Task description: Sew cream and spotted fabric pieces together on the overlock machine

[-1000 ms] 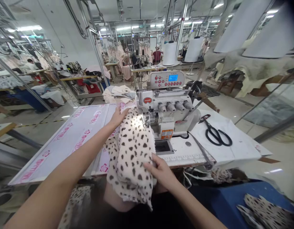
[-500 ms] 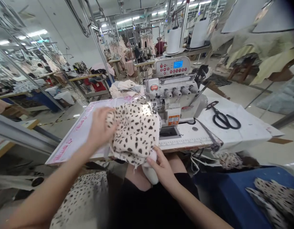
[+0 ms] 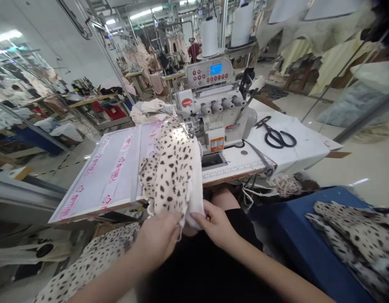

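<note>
A cream fabric piece with dark spots (image 3: 173,168) runs from the needle area of the sewing machine (image 3: 213,113) down over the table's front edge. My left hand (image 3: 159,235) is closed on its lower end. Along its right side a strip of white fabric (image 3: 196,189) shows, pinched at the bottom between thumb and fingers of my right hand (image 3: 215,223). The two hands are close together above my lap. A lamp lights the fabric at the presser foot, where the needle itself is too small to make out.
Black scissors (image 3: 279,138) lie on the white-covered table right of the machine. A bundle of pale fabric (image 3: 152,110) sits behind the work. More spotted fabric hangs low at left (image 3: 87,261) and lies on a blue surface (image 3: 295,219) at right. Thread cones (image 3: 209,37) stand behind.
My left hand has come down and right, from the fabric's left side to its lower end. The fabric now hangs longer and narrower, with more white strip showing. The view has shifted right.
</note>
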The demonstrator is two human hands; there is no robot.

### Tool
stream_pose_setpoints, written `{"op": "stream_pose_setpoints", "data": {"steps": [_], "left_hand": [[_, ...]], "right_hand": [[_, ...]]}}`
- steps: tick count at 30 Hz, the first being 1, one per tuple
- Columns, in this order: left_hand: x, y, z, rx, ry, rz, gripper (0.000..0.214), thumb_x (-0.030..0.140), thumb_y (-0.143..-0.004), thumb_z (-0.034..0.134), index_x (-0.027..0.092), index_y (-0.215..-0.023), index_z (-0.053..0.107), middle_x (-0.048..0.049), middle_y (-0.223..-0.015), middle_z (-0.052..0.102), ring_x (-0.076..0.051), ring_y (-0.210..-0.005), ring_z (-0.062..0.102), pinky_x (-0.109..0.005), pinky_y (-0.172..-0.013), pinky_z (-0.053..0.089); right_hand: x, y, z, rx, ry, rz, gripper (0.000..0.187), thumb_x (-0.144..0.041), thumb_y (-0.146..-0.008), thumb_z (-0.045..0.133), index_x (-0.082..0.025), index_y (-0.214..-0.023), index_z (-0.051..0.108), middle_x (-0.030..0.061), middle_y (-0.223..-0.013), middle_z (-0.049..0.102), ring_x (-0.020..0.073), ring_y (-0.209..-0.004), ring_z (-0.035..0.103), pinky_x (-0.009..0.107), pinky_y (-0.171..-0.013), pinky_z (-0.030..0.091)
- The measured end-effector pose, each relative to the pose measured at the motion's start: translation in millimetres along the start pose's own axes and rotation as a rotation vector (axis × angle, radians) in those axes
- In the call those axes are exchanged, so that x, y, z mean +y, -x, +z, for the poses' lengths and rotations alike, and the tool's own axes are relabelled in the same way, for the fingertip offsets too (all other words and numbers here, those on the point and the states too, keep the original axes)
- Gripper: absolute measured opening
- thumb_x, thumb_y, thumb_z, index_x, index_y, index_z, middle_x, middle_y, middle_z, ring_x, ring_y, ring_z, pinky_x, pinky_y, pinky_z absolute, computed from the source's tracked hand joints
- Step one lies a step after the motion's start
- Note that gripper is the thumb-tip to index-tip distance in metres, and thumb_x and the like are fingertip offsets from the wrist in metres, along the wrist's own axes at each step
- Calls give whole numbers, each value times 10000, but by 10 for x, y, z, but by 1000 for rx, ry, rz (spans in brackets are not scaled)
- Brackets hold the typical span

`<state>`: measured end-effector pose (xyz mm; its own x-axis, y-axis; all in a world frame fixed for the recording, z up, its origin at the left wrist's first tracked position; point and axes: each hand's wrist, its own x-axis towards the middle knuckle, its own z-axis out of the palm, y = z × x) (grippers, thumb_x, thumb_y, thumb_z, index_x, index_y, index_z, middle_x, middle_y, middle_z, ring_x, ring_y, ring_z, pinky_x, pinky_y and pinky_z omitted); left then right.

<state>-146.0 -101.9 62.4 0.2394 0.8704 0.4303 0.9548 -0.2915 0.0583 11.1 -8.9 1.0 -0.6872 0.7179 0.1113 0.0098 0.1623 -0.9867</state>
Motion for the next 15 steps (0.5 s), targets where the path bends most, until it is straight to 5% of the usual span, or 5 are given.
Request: {"op": "stream_pose_setpoints", "data": {"steps": [7,12,15], "left_hand": [[315,7,137,-105,-20,-82,210,132,-855,362,153,-1026,483,-65,-834,590,-171,-725,589,-274,-640,496],[343,67,236,2,82,-284,208,230,-835,469,158,-1029,457,-44,-818,585,-153,-704,581,-254,-633,484],[365,32,210,23,157,-294,146,178,-831,458,172,-976,477,-38,-831,568,-143,-771,569,-245,-693,474]], "right_hand": [[-108,279,5,-96,-101,94,95,-242,-782,551,-147,-776,561,-10,-677,524,111,-610,479,202,-544,389],[-47,327,-24,-102,-133,81,141,-271,-829,505,-151,-773,554,-14,-667,492,105,-613,451,201,-554,375],[-67,335,-33,-66,-16,20,155,-262,-846,476,-160,-734,510,-32,-628,428,91,-573,395,192,-512,325]]}}
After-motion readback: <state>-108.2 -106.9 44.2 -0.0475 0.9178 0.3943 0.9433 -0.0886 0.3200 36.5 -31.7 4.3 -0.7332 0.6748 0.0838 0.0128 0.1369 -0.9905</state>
